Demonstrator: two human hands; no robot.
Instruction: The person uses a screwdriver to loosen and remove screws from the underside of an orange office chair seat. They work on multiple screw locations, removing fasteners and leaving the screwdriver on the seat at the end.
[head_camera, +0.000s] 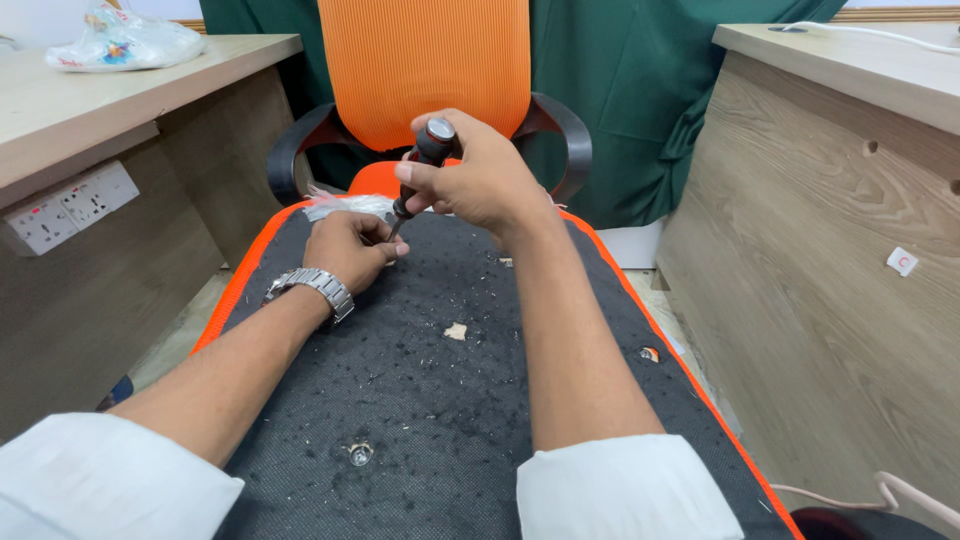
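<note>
Black-handled screwdriver (424, 165) stands almost upright in the closed right hand (478, 178), its tip down at the far end of the chair base (460, 390). The left hand (348, 247) pinches shut around the spot under the tip (what it holds is hidden). One screw (359, 454) already sits in the near end, so more fixing seems left.

The screwdriver (418, 172) tip — and whatever it meets — hides behind the left hand (350, 248).

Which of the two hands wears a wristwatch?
The left hand, resting low on the black fabric panel, has a silver wristwatch. The right hand, gripping the screwdriver, has a bare wrist.
</note>
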